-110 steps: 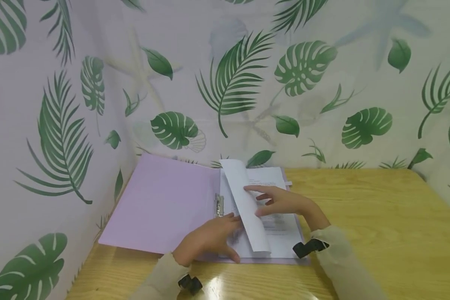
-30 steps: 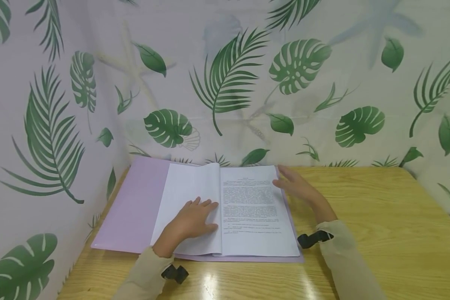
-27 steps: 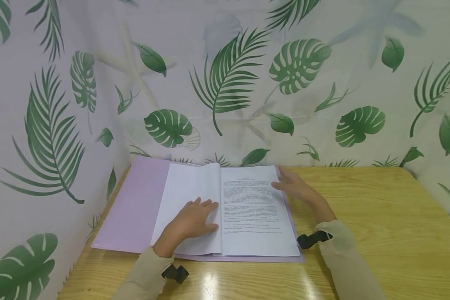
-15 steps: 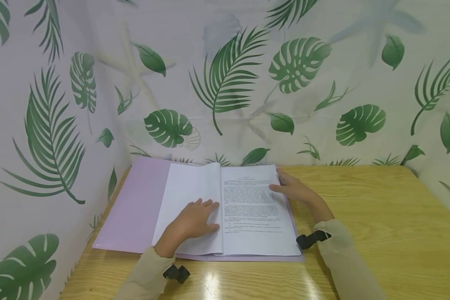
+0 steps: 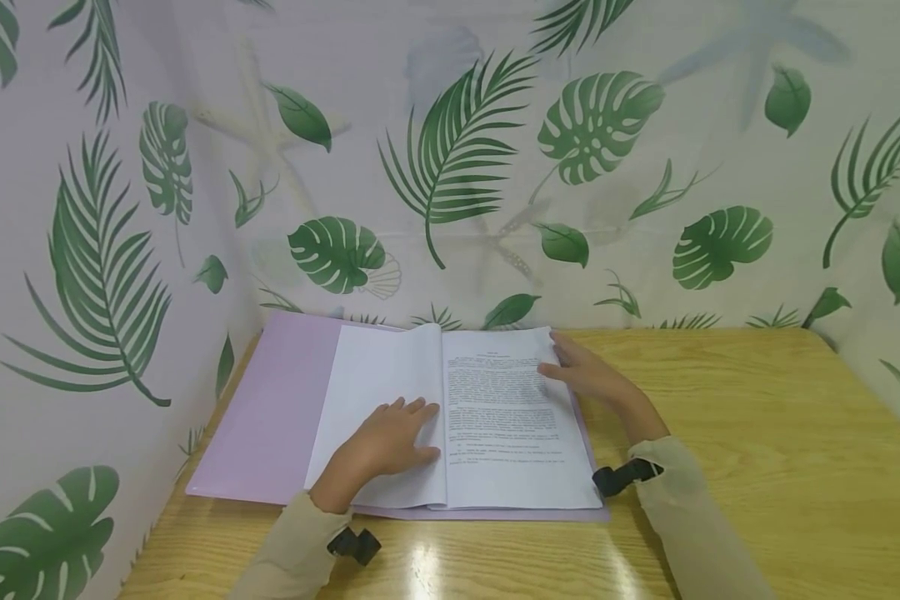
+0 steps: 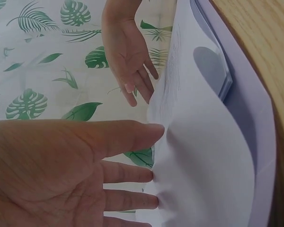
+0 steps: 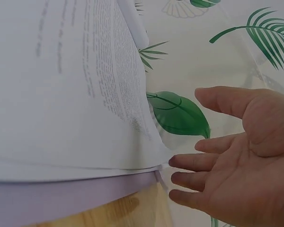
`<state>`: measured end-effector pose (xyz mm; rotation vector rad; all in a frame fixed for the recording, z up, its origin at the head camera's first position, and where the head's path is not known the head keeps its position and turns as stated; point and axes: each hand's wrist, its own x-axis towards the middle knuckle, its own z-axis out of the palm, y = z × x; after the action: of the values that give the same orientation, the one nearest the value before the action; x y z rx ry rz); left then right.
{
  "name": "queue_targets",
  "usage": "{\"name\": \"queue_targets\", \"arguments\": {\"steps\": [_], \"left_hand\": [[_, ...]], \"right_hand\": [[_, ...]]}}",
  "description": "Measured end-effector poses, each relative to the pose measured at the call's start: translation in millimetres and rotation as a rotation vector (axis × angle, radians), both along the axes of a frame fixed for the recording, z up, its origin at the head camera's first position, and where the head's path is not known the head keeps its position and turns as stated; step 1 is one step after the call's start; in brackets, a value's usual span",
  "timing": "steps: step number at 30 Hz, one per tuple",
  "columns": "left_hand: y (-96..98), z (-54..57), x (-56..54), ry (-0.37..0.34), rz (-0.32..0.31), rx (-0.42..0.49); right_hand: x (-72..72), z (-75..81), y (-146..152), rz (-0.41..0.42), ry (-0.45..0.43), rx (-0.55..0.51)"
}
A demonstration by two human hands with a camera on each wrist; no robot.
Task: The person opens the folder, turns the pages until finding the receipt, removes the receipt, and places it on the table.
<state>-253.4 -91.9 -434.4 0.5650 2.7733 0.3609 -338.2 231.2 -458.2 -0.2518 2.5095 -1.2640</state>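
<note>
A lilac folder (image 5: 270,400) lies spread on the table with a stack of white paper in it. On its left side rests a turned sheet (image 5: 367,358), blank side up, bulging near the fold. My left hand (image 5: 382,437) rests on that sheet, its fingertips touching the paper in the left wrist view. A printed page (image 5: 502,417) tops the right-hand stack. My right hand (image 5: 588,371) is at that page's upper right edge; in the right wrist view the fingers (image 7: 194,162) are extended, one fingertip at the paper's corner. The folder's metal clip is hidden.
The wooden table (image 5: 757,467) extends to the right and in front of the folder. A leaf-patterned cloth (image 5: 480,167) stands behind and at the left. Dark wrist mounts (image 5: 354,546) sit by both sleeves.
A sheet curled up between the hands 3.7 seconds ago now lies on the left side, covering the clip. My right hand has moved to the page's upper right edge; my left hand has shifted left.
</note>
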Motion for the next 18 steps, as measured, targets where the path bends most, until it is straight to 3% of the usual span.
{"name": "queue_targets", "arguments": {"steps": [10,18], "left_hand": [[-3.0,-0.9,-3.1,-0.02,-0.002,-0.022],[-4.4,0.6,-4.4,-0.013,-0.001,-0.061]], "right_hand": [[-3.8,3.2,7,-0.09,0.087,-0.139],[-2.5,9.8,15,-0.012,0.067,-0.227]]}}
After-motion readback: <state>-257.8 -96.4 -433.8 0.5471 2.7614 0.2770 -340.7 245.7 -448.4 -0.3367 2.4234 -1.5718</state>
